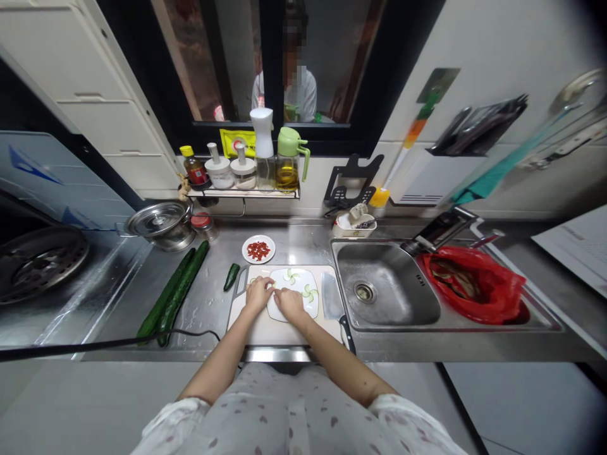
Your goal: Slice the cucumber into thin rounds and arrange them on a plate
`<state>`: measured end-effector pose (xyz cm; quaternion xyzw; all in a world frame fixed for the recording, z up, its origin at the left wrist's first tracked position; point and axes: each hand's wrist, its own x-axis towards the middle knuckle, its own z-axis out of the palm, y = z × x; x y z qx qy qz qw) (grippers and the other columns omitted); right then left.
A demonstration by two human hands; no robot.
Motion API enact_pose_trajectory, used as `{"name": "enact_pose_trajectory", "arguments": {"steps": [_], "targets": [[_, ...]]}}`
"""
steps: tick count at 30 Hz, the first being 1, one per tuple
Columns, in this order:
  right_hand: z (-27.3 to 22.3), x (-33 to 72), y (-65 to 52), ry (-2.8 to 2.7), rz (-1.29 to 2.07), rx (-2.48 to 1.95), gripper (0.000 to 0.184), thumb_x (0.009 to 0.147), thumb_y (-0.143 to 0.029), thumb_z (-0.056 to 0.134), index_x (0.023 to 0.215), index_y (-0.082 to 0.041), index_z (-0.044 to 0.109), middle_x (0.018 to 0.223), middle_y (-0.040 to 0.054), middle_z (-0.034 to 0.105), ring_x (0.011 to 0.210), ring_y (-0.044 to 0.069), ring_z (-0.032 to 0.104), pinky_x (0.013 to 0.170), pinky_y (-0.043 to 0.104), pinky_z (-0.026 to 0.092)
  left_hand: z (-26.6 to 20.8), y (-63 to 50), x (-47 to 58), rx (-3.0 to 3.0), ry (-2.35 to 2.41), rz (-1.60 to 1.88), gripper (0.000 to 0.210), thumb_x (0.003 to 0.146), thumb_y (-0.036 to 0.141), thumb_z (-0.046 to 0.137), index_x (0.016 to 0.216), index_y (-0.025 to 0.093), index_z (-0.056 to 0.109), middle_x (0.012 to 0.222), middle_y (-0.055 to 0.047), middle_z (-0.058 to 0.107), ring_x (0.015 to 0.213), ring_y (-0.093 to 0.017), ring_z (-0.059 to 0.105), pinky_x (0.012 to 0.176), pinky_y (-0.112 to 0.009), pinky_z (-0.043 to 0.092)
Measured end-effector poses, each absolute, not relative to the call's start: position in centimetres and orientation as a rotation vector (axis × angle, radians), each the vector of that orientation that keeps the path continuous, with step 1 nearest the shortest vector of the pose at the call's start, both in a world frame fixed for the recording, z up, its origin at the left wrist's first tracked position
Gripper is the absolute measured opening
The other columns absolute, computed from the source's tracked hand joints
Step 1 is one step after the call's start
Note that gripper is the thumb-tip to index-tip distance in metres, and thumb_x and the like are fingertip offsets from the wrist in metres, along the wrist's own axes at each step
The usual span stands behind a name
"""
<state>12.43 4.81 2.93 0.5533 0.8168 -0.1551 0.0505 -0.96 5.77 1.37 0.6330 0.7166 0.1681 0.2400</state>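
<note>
My left hand (pixel 259 294) and my right hand (pixel 289 304) meet at the left side of a white square plate (pixel 282 312). Their fingers are pinched close together around a small pale-green bit that looks like a cucumber slice, mostly hidden by the fingertips. Thin cucumber slices form one pinwheel (pixel 291 276) at the plate's top and another pinwheel (pixel 310 292) at its right. Under the plate lies a cutting board (pixel 265 336). A cleaver (pixel 333 297) rests on the board's right side, its black handle toward me. Left of the board lies a short cucumber piece (pixel 231 277).
Two long cucumbers (pixel 183 296) lie on the left, a black cord crossing them. Behind the board sits a small dish (pixel 246 251) of red bits. A steel pot (pixel 164 224) stands back left. Rightward are a sink (pixel 389 284) and a red plastic bag (pixel 493 303).
</note>
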Motion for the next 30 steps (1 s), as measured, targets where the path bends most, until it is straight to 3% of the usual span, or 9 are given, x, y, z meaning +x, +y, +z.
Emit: {"name": "enact_pose_trajectory", "arguments": {"steps": [6,15,21,30], "targets": [[3.6,13.3,5.2,2.446,-0.566,1.843,0.034,0.094,-0.03,0.032,0.117,-0.027,0.056,0.105,0.0052,0.066,0.09,0.017,0.061,0.071,0.026,0.039,1.3,5.7,-1.2,1.626,2.001,0.581,0.024,0.079,0.024,0.057,0.101,0.026,0.066,0.089,-0.002,0.061,0.087,-0.017,0.057,0.083,-0.03,0.039],[3.5,13.0,4.1,2.499,-0.518,1.671,0.034,0.093,-0.027,0.032,0.11,-0.023,0.061,0.101,0.0084,0.066,0.086,0.018,0.062,0.071,0.026,0.039,1.4,5.4,-0.7,1.691,2.039,0.533,0.019,0.078,0.027,0.058,0.095,0.026,0.067,0.088,-0.002,0.06,0.091,-0.019,0.056,0.085,-0.033,0.034],[3.5,12.9,4.1,2.488,-0.527,1.693,0.035,0.094,-0.03,0.032,0.119,-0.024,0.056,0.102,0.0089,0.066,0.085,0.018,0.062,0.07,0.026,0.039,1.2,5.6,-0.6,1.694,2.054,0.464,0.019,0.078,0.025,0.058,0.094,0.026,0.068,0.089,-0.003,0.06,0.093,-0.019,0.054,0.085,-0.032,0.033],[3.4,12.9,4.5,2.486,-0.522,1.661,0.035,0.093,-0.028,0.034,0.115,-0.024,0.061,0.101,0.0093,0.067,0.089,0.02,0.062,0.072,0.027,0.04,1.4,5.5,-0.7,1.688,2.048,0.44,0.019,0.079,0.026,0.058,0.095,0.026,0.067,0.089,-0.003,0.06,0.092,-0.019,0.054,0.084,-0.032,0.033]]}}
